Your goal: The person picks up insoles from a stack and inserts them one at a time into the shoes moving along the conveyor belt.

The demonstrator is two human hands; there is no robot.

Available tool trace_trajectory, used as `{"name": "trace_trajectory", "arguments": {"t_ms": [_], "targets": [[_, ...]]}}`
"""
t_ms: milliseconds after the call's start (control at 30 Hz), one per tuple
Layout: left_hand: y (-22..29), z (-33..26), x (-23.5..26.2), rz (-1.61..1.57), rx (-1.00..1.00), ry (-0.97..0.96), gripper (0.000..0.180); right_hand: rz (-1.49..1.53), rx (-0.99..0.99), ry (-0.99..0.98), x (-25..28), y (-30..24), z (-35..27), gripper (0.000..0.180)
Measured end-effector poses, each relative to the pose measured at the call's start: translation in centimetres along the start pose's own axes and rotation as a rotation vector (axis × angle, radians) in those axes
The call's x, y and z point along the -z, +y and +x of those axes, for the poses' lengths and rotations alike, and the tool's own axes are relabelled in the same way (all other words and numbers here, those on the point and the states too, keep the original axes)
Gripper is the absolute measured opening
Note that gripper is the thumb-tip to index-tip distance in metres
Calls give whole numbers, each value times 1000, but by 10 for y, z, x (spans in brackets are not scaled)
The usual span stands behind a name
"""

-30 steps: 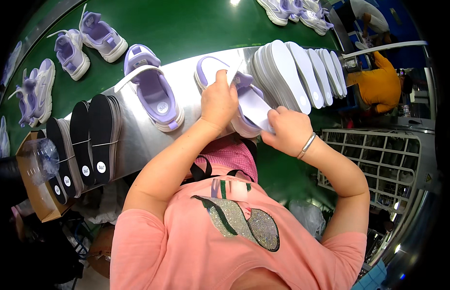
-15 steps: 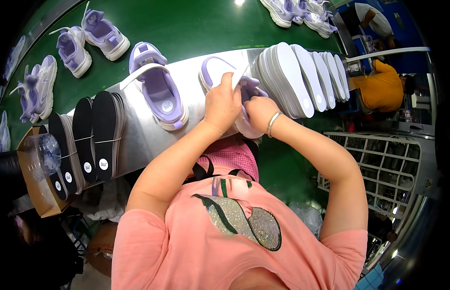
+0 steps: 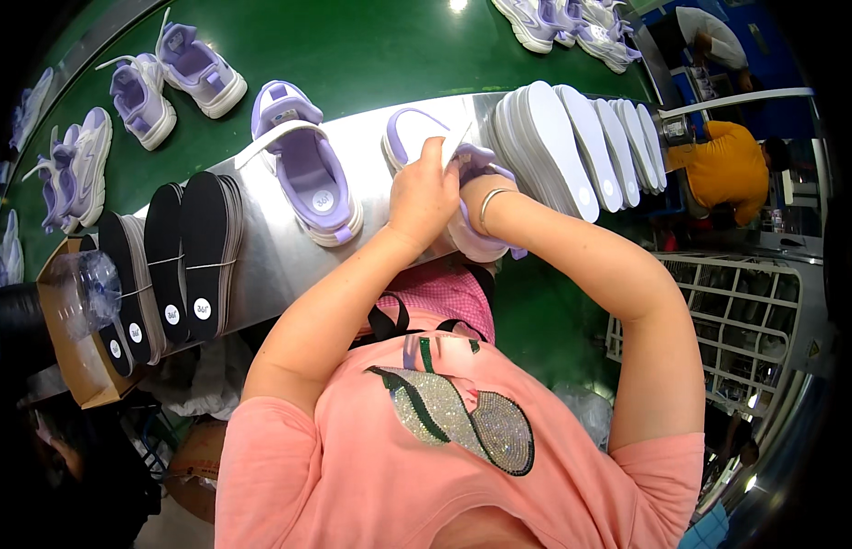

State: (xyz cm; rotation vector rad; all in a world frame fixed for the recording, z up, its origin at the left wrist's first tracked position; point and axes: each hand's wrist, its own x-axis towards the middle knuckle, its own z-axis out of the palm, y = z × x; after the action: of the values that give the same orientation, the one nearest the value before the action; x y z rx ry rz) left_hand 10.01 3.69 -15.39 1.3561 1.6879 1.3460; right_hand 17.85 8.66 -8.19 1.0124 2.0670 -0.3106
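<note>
A white and lilac sneaker is between my hands at the near edge of the metal shelf. My left hand is closed on its front part, by the pale tongue or strap, with the thumb upward. My right hand reaches down into the shoe's opening; a silver bangle circles the wrist at the collar. The fingers of that hand are hidden inside. To the left, a matching sneaker lies with its opening toward me and a round white label on the insole.
White insoles stand in several stacks to the right. Black insoles, bundled with bands, lean at the left beside a cardboard box. More sneakers rest on the green surface beyond. A person in orange is at far right.
My right hand has gone deeper into the sneaker, so its fingers have disappeared and the bangle is now at the collar. The left hand keeps its hold.
</note>
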Motion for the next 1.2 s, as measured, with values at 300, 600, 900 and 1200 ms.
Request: {"name": "trace_trajectory", "arguments": {"t_ms": [300,600,900,1200], "targets": [[1,0,-2,26,-6,26,25,2,192,-76,-11,24,-22,22],[4,-1,-5,38,4,6,31,-39,277,-60,-46,40,-27,26],[-19,-43,16,-152,-43,150,27,477,413,767,11,55,-99,25],[-1,-15,0,-161,0,54,25,-127,222,31,-54,29,-37,26]]}}
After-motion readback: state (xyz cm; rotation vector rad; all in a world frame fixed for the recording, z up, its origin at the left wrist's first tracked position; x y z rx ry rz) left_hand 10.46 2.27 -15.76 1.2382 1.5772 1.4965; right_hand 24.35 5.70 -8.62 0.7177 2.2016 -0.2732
